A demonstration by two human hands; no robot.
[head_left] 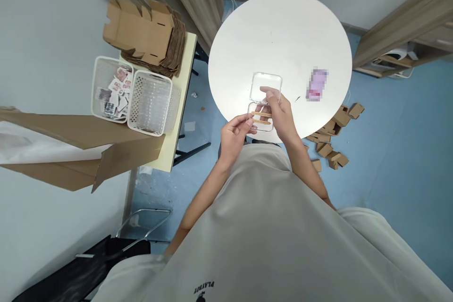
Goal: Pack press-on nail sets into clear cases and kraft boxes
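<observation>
A small clear plastic case (pixel 254 86) lies unfolded near the front edge of the round white table (pixel 247 28), its square lid tipped away from me. Two thin orange-brown strips (pixel 262 122) run across its lower half; what they are I cannot make out. My left hand (pixel 232 138) is closed at that half's left edge, thumb and fingers pinching it. On the other side, my right hand (pixel 283 115) has its fingers bent round the right edge near the hinge, with the index finger reaching over the lid. Some right fingertips show through the clear plastic.
A blurred purple item (pixel 317 85) lies on the table's right side. Small cardboard boxes (pixel 327 144) are scattered on the floor. At left, a side table (pixel 166 151) bears flattened cardboard (pixel 141 33) and white baskets (pixel 150 75), beside a large open carton (pixel 123 160).
</observation>
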